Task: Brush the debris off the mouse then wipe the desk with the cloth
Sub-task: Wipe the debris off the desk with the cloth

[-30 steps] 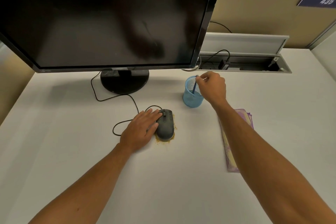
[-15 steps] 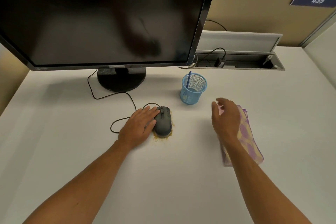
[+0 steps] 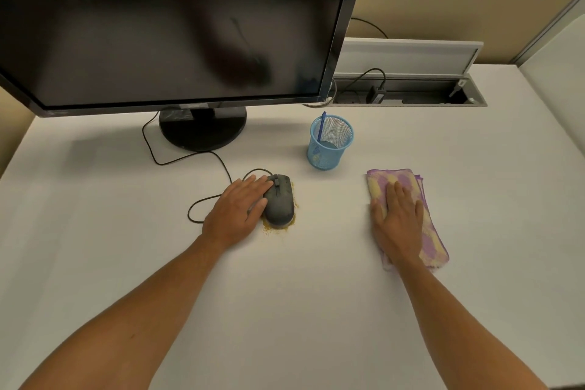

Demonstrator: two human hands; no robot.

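both hands down on the desk

while a black monitor [image 3: 177,25] fills the back of the white desk [image 3: 316,310], a blue mesh cup [image 3: 329,144] with a blue brush [image 3: 321,128] leaning inside stands between its stand and the cloth [image 3: 433,231]. nothing lies between mouse [image 3: 280,199] and cloth. the dark corded mouse sits mid-desk, ringed by yellowish debris [image 3: 275,229]. the left hand [image 3: 237,212] rests against its left side, fingers relaxed. the right hand [image 3: 397,215] lies flat, fingers straight, on the folded purple-and-yellow cloth to the right.
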